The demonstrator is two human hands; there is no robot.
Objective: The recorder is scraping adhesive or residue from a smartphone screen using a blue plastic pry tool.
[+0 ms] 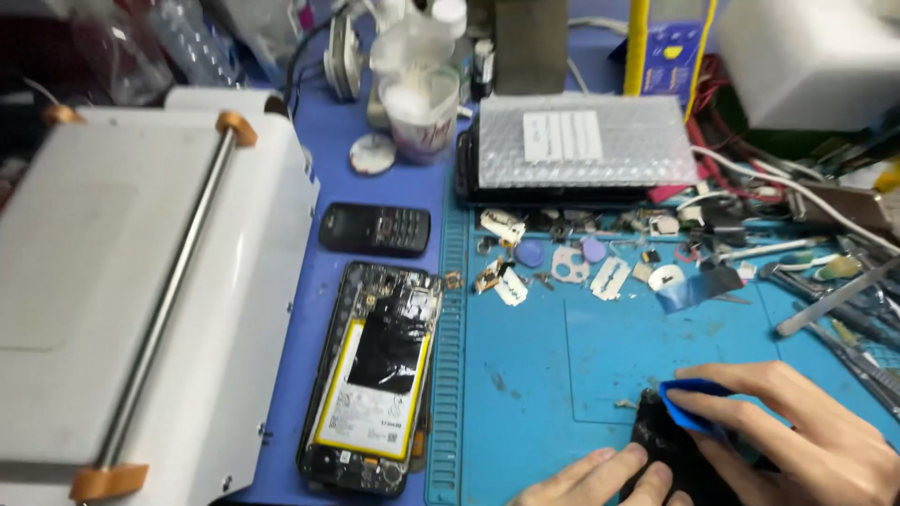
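Blue mat [562,375] near right: our left hand [591,478] pins the black part [670,450] while our right hand [806,440] pinches a blue pick [694,403] at its edge; prying looks barely begun.

black part [670,454] half hidden, wrists cut off

Both hands low over the bench, at its near edge. Left hand [586,478]: fingers flat, pressing down, only fingertips in view. Right hand [797,431]: comes in from the right, fingers extended and pinched together, wrist cut off by frame.
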